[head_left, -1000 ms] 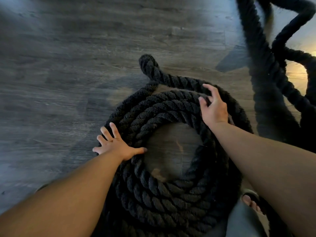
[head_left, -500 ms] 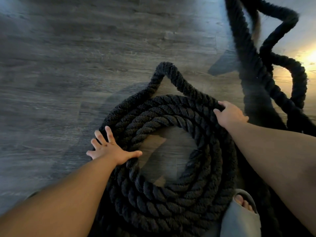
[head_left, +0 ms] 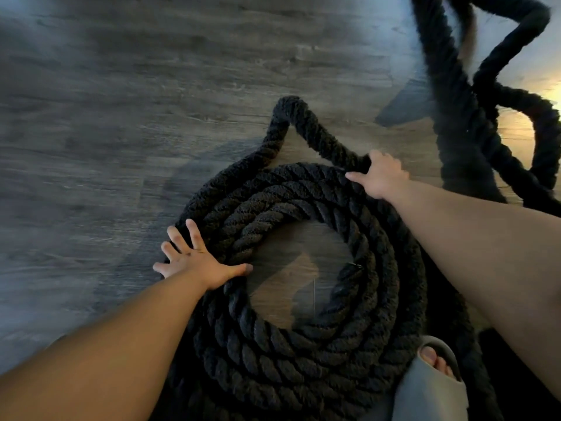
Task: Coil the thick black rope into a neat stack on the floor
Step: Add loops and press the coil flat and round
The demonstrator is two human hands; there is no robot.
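The thick black rope [head_left: 303,354] lies on the floor in a round coil of several turns with a bare patch of floor in its middle. A pointed loop of it [head_left: 288,113] juts out at the coil's far side. My left hand [head_left: 197,259] lies flat on the coil's left side, fingers spread, thumb toward the centre. My right hand [head_left: 379,174] is closed around the outer strand at the coil's far right, where the loop meets the coil. More of the rope [head_left: 461,123] trails loose at the upper right.
The floor [head_left: 121,117] is grey wood-look planks. A foot in a grey open-toe slipper [head_left: 431,384] rests against the coil's near right edge. Loose rope bends lie tangled at the right edge, lit by a warm patch of light.
My right hand went from open on top of the coil to closed on the outer strand at the far right. The far loop has grown wider and more pointed. My left hand stayed put.
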